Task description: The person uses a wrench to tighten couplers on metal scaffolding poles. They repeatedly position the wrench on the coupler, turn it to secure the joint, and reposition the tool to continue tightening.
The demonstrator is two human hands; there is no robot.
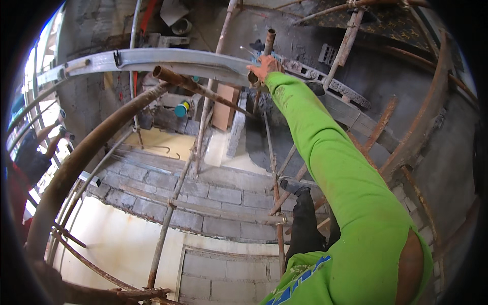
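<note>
My right arm, in a bright green sleeve, reaches up and forward across the scaffold. At its end my right hand [266, 68] is closed round a rusty upright scaffold pipe [270, 41], whose open top sticks up above the fingers. Close by the fingertips is the end of a long silver metal beam [188, 58], which runs off to the left. A short pipe end shows just under the hand. My left hand is out of view.
Rusty scaffold pipes [101, 122] cross the space; one open-ended pipe [178, 80] points toward me. Below are a grey block wall [223, 195], a blue-green can [181, 109] and a brown board [225, 107]. My shoe [295, 187] stands low among poles. Another person [35, 155] is at far left.
</note>
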